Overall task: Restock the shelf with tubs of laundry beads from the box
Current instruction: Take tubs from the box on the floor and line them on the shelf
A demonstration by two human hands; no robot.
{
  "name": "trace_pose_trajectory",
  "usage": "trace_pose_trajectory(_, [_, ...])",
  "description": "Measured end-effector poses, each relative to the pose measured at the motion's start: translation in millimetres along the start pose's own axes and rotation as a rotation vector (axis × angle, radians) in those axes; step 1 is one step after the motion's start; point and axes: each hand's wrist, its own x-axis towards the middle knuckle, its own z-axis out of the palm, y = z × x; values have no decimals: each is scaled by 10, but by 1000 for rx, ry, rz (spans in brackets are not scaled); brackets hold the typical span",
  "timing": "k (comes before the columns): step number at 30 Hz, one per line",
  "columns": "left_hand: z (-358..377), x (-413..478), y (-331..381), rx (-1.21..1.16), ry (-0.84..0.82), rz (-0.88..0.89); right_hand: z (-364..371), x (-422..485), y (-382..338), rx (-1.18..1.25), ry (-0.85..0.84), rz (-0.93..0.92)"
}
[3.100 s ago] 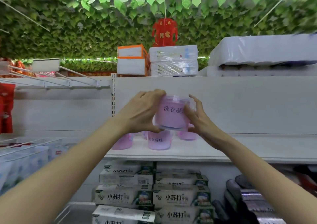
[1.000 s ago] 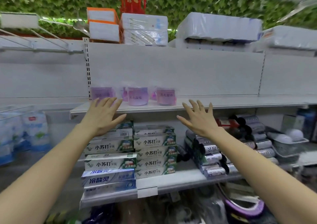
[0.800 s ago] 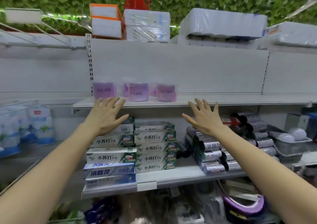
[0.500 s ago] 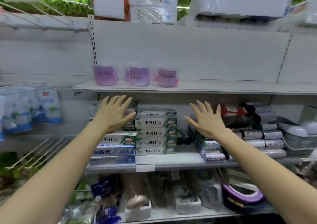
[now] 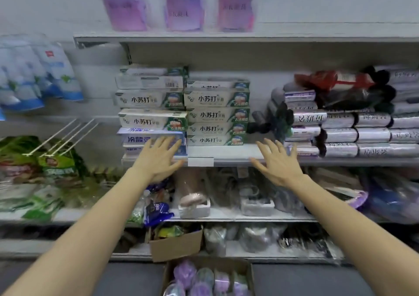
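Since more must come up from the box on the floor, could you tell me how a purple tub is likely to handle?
The purple tubs look like smooth plastic, so probably rigid but slippery. Several fit in the box, so each is likely light. Packed closely, one may drag its neighbours.

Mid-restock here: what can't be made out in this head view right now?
Head view only.
1. Shelved tubs: motion-blurred, labels unreadable; any behind the front three hidden.
2. Box on the floor: bottom edge cuts it off, so remaining tubs cannot be counted.
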Motion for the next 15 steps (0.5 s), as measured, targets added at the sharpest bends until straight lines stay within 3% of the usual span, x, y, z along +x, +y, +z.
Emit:
trace_pose_trajectory(6, [1035, -162, 268, -46, -92, 80, 951, -134, -273, 51, -183, 13])
trace_pose_trajectory(15, [2623, -694, 648, -88, -354, 116, 2612, -738, -613, 48, -444, 19])
